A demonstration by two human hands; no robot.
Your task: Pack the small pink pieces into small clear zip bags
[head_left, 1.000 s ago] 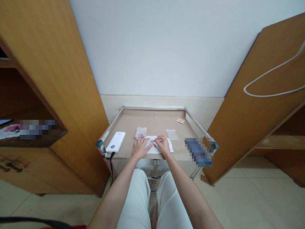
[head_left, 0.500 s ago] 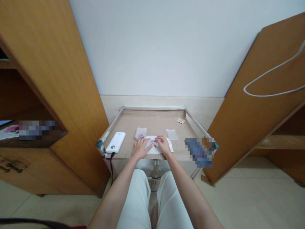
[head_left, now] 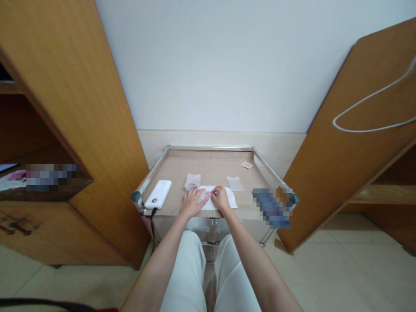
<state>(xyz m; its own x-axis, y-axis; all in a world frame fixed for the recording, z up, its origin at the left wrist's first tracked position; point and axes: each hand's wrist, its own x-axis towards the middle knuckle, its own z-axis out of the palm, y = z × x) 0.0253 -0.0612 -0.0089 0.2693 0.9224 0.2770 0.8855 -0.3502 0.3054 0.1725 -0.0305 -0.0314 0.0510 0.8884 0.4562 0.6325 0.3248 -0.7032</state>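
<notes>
While our bare left hand (head_left: 192, 203) lies with fingers slightly spread, a white, flat, rectangular sheet (head_left: 232, 199) with pink marks sits beneath both hands' fingers. Our right hand (head_left: 220, 197) curls its fingers together; we cannot tell whether they pinch anything. Just beyond the left fingers lies a clear, pink-printed plastic packet (head_left: 194, 179).

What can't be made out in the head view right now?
All in the head view:
What the right hand holds, if anything: hidden by the hand.
Parts of the white paper: under that hand and the left hand.
Marks on the tan card: too small.
Pixelated item at right: blurred.
White cord: ends cut off by right edge.
</notes>
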